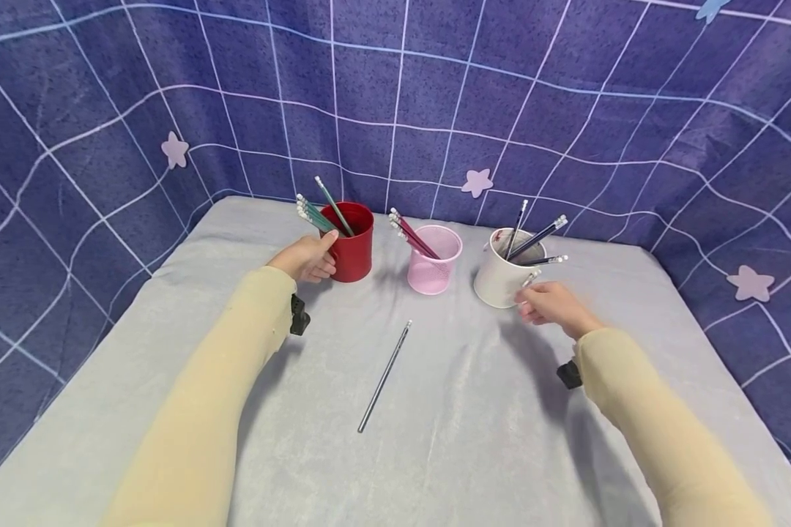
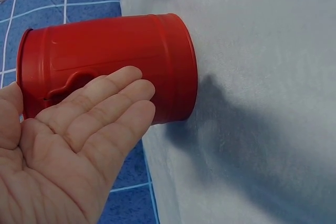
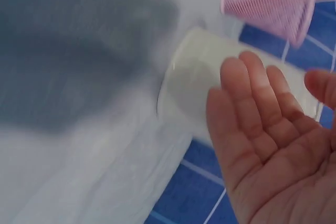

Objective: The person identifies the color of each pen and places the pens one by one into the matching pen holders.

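My left hand (image 1: 310,260) is at the side of a red cup (image 1: 354,256) that holds green pencils (image 1: 315,216). Its thumb lies at the rim, and the other fingers rest nearly straight along the wall by the handle (image 2: 73,81). Beside a white cup (image 1: 494,282) with dark pencils (image 1: 534,240) is my right hand (image 1: 550,304), fingers loosely bent and thumb apart from them. In the right wrist view the fingers overlap the white cup's wall. One white-tipped pencil end (image 1: 531,277) shows just above the right thumb.
Between the two cups stands a pink mesh cup (image 1: 430,274) with dark red pencils (image 1: 415,238). A single dark pencil (image 1: 385,375) lies on the pale cloth (image 1: 448,439) in front. Behind hangs a blue gridded curtain (image 1: 395,95) with stars.
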The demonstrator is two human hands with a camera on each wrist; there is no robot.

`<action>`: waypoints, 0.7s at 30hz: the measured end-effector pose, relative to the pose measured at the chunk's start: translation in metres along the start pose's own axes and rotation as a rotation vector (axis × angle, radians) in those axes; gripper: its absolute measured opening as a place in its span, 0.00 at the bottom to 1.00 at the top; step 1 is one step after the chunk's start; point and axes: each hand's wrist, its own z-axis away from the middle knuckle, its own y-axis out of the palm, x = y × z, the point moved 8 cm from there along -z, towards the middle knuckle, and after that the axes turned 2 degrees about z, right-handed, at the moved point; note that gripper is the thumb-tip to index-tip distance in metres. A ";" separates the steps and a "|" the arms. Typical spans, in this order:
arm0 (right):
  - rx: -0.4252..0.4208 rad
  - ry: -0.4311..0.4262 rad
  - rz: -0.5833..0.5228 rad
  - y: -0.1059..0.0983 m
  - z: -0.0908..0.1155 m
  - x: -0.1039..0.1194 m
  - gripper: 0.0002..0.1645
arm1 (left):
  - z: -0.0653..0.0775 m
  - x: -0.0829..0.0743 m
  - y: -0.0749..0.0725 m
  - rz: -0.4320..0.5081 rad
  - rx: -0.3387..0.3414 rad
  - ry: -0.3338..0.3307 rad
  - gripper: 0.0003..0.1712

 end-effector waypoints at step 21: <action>0.228 -0.039 0.339 0.140 -0.032 0.056 0.17 | 0.002 -0.002 0.002 0.014 -0.038 -0.027 0.42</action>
